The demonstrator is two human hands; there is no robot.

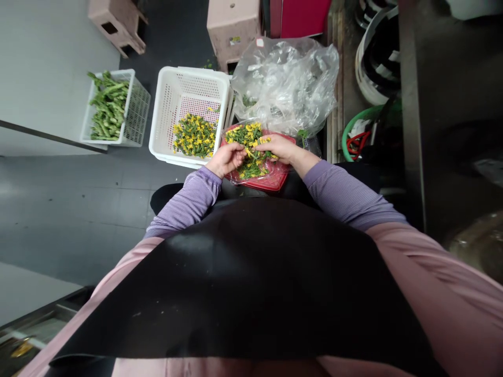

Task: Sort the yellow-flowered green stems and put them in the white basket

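Observation:
A clear plastic tray [236, 175] of small green pieces with yellow flowers [247, 133] rests on a red basket [277, 180] in front of my body. Over the tray's right half, my right hand [281, 148] is closed round several of these flowered pieces. My left hand [228, 158] is at the tray's left side, thumb and fingers pinched together. What it holds, if anything, is too small to make out. Left of the tray, a white perforated basket [163, 112] contains a heap of the same yellow-flowered pieces [195, 137].
A crumpled clear plastic bag [291, 84] lies beyond the tray. Farther left stands a white crate [137, 112] of thick green stalks [109, 107]. Pink stools [233, 23] are at the back. A green tub [346, 137] and a metal table edge [411, 104] are on the right.

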